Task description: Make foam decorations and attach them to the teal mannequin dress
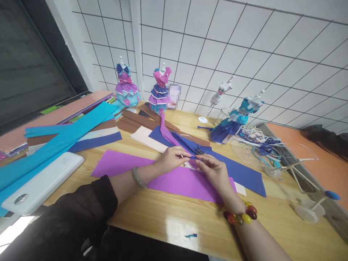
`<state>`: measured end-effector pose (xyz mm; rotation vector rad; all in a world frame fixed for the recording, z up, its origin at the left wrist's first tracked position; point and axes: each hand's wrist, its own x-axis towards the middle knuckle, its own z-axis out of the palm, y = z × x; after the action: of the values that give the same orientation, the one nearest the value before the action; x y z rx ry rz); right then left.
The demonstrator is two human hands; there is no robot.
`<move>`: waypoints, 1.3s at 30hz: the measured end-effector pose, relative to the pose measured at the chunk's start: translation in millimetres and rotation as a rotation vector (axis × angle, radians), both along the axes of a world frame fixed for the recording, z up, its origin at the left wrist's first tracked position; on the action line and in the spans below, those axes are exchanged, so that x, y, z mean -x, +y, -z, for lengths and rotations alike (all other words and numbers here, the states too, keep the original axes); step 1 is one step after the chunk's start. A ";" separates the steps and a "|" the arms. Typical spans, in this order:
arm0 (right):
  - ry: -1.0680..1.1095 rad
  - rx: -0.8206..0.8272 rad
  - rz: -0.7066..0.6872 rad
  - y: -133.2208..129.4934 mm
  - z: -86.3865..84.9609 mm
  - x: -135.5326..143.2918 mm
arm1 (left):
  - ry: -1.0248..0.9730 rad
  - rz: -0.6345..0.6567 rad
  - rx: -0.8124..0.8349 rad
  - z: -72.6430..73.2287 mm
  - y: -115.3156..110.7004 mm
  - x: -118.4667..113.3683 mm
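Between my two hands a small dark blue strip is stretched, pinched at its left end by my left hand and at its right end by my right hand. Both hands are closed, thumb against fingers. Beneath them lies a wide purple sheet. Behind the hands are a dark blue sheet, a pale sheet and a narrow purple strip. A dark tool, perhaps scissors, lies just behind the fingers, partly hidden.
Small dressed figures stand along the tiled wall. At the left, blue strips lie beside a white box-like device. A dish of scraps sits right; a blue scrap lies near the front edge.
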<state>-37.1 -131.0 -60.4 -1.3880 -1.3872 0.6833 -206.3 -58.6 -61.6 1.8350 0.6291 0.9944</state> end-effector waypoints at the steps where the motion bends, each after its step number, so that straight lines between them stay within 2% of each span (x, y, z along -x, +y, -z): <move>1: -0.034 -0.017 0.002 0.1 0.4 -0.5 | 0.003 -0.002 -0.009 -0.5 -0.2 0.2; 7: -0.280 -0.164 0.004 0.4 2.0 -3.9 | 0.011 -0.015 -0.149 -0.4 0.0 1.9; 14: -0.334 -0.226 -0.012 1.4 2.6 -5.1 | 0.023 -0.010 -0.210 1.3 0.3 2.7; 21: -0.384 -0.215 -0.038 1.2 2.2 -4.5 | 0.048 -0.033 -0.266 3.8 0.7 2.2; 32: -0.431 -0.168 -0.053 -0.7 -3.0 -2.7 | 0.086 -0.059 -0.241 9.3 1.1 2.3; 39: -0.440 -0.190 -0.057 1.0 -3.3 -2.6 | 0.134 -0.082 -0.290 10.5 2.7 2.7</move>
<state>-34.5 -130.0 -57.2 -1.3997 -1.7903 0.2769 -209.0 -55.9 -72.1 2.1592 0.6725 1.0673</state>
